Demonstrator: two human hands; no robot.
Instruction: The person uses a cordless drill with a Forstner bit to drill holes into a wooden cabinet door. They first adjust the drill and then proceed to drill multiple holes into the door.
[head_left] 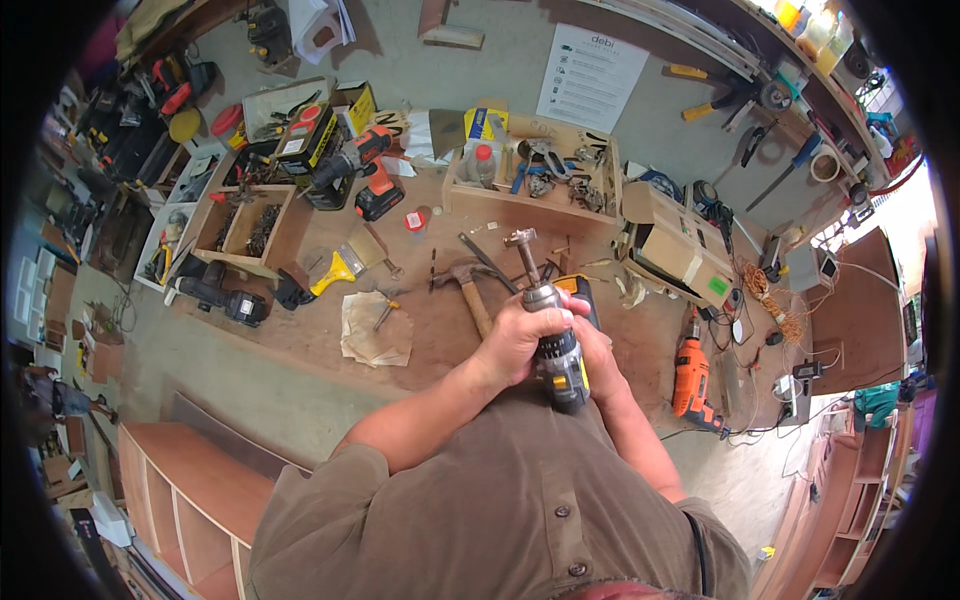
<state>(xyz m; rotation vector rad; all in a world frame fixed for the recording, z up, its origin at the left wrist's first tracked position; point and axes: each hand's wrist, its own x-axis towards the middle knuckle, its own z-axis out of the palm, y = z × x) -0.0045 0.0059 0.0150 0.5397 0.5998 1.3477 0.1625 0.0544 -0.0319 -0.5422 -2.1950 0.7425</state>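
Close to my chest, both hands hold a cordless drill (562, 362) in black, grey and yellow. Its chuck points away from me, and a Forstner-type bit (522, 242) with a wide cutting head sticks out of it. My left hand (514, 335) is closed around the drill at the chuck, the thumb lying across it. My right hand (597, 346) grips its other side; some of those fingers are hidden behind the tool. A claw hammer (470, 290) lies on the workbench (290, 335) just beyond my left hand.
A yellow-handled paintbrush (338, 271) and a brown paper sheet (377, 330) lie to the left. An orange corded drill (692, 380) rests at right near tangled cords. Farther back are a wooden tray (520, 207) of tools, a cardboard box (685, 245) and an orange-black cordless drill (375, 180).
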